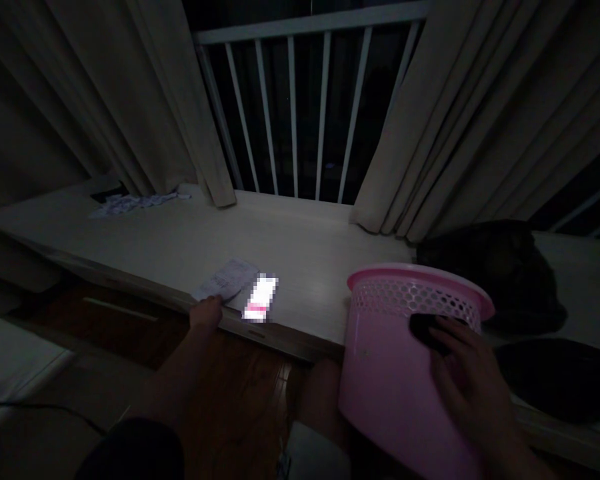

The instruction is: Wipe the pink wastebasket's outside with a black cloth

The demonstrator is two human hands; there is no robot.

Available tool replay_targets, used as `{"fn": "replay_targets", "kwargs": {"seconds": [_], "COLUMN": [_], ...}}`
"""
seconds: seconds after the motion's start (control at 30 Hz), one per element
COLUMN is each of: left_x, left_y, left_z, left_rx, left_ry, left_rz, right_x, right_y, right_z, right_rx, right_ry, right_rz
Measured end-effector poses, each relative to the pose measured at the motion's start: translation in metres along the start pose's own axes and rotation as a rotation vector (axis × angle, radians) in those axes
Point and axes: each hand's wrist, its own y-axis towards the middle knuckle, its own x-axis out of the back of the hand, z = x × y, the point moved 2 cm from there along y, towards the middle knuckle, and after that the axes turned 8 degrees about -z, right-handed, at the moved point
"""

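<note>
My left hand (206,312) is at the front edge of the pale window ledge, its fingers closed on the near corner of a sheet of paper (230,277) with faint print. The paper lies on the ledge, beside a lit phone (261,298) whose screen is blurred out. On the right, my right hand (467,363) holds a small dark object (427,330) against the side of a pink plastic basket (385,373). What kind of object it is I cannot make out. Honeycomb holes run below the basket's rim.
Crumpled papers (130,204) lie at the ledge's far left, near a curtain (155,100). Black bags (490,273) sit right of the basket. White railings (293,113) stand behind the ledge (290,237). A cable (45,405) runs at lower left.
</note>
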Motion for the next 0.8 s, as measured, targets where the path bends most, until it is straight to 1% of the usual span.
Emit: {"fn": "replay_targets", "kwargs": {"seconds": [0.1, 0.17, 0.23, 0.33, 0.4, 0.5, 0.6, 0.7, 0.77, 0.8], "left_x": [0.016, 0.025, 0.029, 0.031, 0.03, 0.029, 0.024, 0.02, 0.023, 0.028], "left_y": [0.008, 0.01, 0.008, 0.004, 0.003, 0.003, 0.001, -0.004, -0.007, -0.008], "left_z": [-0.002, -0.012, -0.029, -0.057, -0.068, -0.069, -0.06, -0.054, -0.059, -0.065], "left_rx": [0.034, 0.011, -0.072, -0.21, -0.253, -0.231, -0.165, -0.149, -0.178, -0.201], "left_ry": [-0.045, -0.087, -0.149, -0.257, -0.315, -0.352, -0.336, -0.327, -0.349, -0.369], "left_rz": [-0.065, -0.123, -0.144, -0.116, -0.107, -0.126, -0.146, -0.162, -0.183, -0.203], "right_x": [0.001, 0.0, -0.002, -0.007, -0.008, -0.008, -0.005, -0.004, -0.005, -0.005], "right_y": [0.001, 0.002, 0.004, 0.008, 0.009, 0.009, 0.006, 0.004, 0.003, 0.003], "right_z": [0.002, 0.003, 0.005, 0.008, 0.009, 0.009, 0.007, 0.005, 0.004, 0.003], "right_rx": [-0.026, -0.028, -0.018, -0.002, 0.012, 0.02, 0.005, -0.015, -0.027, -0.028], "right_ry": [0.018, 0.035, 0.047, 0.059, 0.061, 0.051, 0.049, 0.063, 0.07, 0.071], "right_rz": [-0.001, -0.003, -0.001, 0.014, 0.014, 0.005, -0.009, -0.017, -0.018, -0.018]}}
